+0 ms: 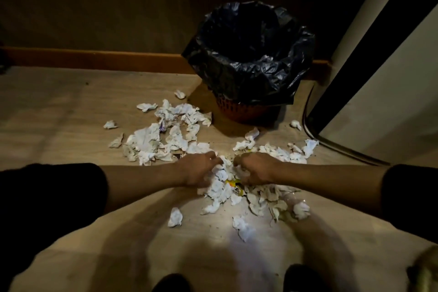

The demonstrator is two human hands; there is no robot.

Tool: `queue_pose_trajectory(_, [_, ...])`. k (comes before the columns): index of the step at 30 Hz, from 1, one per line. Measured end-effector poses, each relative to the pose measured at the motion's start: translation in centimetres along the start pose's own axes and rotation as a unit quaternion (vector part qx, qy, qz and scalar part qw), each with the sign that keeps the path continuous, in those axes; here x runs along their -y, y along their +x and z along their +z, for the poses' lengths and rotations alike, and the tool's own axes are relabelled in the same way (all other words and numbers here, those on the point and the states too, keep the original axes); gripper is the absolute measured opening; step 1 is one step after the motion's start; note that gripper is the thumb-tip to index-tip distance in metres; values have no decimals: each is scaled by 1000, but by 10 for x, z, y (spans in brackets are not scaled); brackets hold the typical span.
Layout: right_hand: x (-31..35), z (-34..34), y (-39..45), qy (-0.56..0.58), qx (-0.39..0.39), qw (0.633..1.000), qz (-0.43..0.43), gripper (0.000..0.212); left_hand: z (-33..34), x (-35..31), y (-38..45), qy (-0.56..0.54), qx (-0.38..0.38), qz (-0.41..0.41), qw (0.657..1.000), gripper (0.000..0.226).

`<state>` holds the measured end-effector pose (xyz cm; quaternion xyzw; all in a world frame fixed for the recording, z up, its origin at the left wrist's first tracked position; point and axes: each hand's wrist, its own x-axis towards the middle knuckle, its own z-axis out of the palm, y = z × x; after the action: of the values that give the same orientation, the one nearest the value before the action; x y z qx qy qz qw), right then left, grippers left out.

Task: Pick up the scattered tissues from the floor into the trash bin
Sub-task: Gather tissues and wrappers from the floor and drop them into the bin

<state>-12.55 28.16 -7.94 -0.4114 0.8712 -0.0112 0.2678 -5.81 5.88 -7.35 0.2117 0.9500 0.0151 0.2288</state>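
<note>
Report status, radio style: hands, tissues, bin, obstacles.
Left hand and right hand gripping central tissue pile. Most tissues on floor. Trash bin upright, bag open. Path to bin open.

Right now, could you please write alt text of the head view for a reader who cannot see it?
Left hand and right hand gather a clump of tissues on the wooden floor. More crumpled tissues lie scattered before a trash bin lined with a black bag.

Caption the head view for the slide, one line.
Both hands, left hand and right hand, gather tissues on the floor before the lined bin.
</note>
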Motion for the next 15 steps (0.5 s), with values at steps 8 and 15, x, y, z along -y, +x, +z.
queue_pose_trajectory(8, [-1, 27, 9, 63, -11, 998, -17, 17, 38, 9, 15, -58, -16, 31, 998, 36])
queue_pose_trajectory(15, [-19, -5, 16, 92, -82, 992, 16, 22, 24, 29, 11, -120, -133, 11, 984, 43])
